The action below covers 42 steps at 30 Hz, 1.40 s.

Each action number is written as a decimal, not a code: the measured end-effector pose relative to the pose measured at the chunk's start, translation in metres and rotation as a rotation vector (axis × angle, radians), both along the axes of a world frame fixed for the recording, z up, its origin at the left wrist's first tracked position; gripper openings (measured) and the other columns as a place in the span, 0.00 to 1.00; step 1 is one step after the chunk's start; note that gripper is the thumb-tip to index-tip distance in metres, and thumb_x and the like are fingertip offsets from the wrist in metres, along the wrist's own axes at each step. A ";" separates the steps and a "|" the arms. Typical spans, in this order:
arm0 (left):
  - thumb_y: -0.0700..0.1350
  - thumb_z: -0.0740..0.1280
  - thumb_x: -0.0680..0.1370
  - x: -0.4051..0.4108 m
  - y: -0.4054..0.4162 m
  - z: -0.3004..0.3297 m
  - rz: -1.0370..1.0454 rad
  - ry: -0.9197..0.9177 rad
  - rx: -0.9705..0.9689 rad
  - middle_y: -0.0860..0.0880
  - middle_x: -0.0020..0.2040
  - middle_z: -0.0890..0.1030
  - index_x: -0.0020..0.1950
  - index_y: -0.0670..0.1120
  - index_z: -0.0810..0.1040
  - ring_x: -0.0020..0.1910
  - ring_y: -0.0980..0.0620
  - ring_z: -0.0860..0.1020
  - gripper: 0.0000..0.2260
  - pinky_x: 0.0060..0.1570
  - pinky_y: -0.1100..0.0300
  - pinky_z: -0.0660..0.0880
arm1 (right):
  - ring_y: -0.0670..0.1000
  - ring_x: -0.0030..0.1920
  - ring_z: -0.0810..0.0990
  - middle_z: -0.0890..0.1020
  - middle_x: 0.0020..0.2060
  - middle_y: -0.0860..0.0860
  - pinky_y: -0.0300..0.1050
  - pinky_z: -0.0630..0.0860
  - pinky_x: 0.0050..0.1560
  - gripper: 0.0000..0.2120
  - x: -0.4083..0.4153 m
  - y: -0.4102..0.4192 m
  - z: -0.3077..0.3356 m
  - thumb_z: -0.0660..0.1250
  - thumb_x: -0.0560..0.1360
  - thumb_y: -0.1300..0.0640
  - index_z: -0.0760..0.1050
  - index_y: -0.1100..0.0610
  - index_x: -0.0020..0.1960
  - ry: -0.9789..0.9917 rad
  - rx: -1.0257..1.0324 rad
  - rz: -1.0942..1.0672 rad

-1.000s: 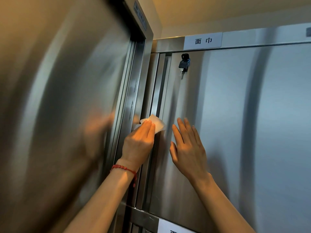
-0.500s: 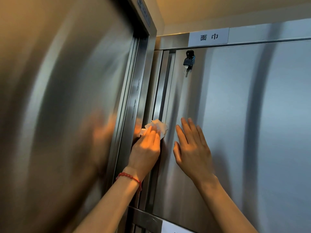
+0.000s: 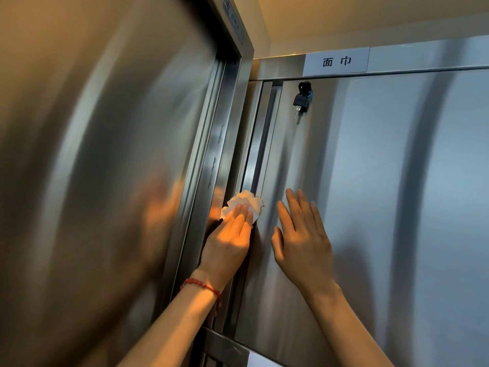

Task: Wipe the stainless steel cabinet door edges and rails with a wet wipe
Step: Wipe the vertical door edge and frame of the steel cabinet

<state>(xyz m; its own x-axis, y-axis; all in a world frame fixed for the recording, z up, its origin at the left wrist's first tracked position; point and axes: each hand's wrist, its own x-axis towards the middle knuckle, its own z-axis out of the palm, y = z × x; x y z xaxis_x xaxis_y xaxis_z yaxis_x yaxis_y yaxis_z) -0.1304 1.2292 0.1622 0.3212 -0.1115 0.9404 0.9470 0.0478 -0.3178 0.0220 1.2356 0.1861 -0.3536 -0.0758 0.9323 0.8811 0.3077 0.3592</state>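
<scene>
A crumpled white wet wipe (image 3: 247,205) lies against the vertical rail (image 3: 258,144) at the left edge of the stainless steel cabinet door (image 3: 383,207). My left hand (image 3: 227,242), with a red bracelet at the wrist, presses the wipe onto the rail with straight fingers; its thumb is hidden. My right hand (image 3: 301,234) rests flat on the door face just right of the rail, fingers spread and pointing up.
A black key (image 3: 301,99) hangs in the lock near the door's top left corner. A white label (image 3: 336,61) sits on the frame above. A tall steel panel (image 3: 105,168) fills the left side and reflects my hand. A lower cabinet begins below.
My left hand has slid the wipe slightly down the rail, and the wipe looks more bunched. My right hand stays flat on the door.
</scene>
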 end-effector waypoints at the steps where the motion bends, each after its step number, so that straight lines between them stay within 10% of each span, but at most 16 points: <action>1: 0.31 0.58 0.72 0.001 -0.001 0.000 -0.018 -0.007 0.009 0.38 0.50 0.82 0.52 0.34 0.81 0.53 0.45 0.81 0.14 0.55 0.54 0.75 | 0.62 0.69 0.68 0.72 0.66 0.62 0.59 0.65 0.68 0.21 0.000 -0.001 0.000 0.53 0.77 0.55 0.74 0.64 0.64 -0.001 -0.009 -0.002; 11: 0.29 0.78 0.58 0.007 -0.001 0.008 -0.121 -0.132 -0.124 0.36 0.51 0.82 0.51 0.33 0.80 0.52 0.44 0.81 0.22 0.49 0.53 0.78 | 0.62 0.68 0.68 0.72 0.66 0.62 0.59 0.64 0.68 0.21 0.001 0.002 0.000 0.64 0.73 0.57 0.75 0.63 0.64 -0.009 -0.018 -0.006; 42: 0.35 0.54 0.73 0.002 0.004 0.036 0.020 -0.006 -0.052 0.41 0.55 0.81 0.55 0.39 0.80 0.58 0.48 0.78 0.19 0.56 0.58 0.76 | 0.61 0.68 0.68 0.71 0.66 0.61 0.59 0.66 0.66 0.24 -0.008 0.004 0.003 0.52 0.77 0.53 0.72 0.65 0.66 0.035 0.020 -0.108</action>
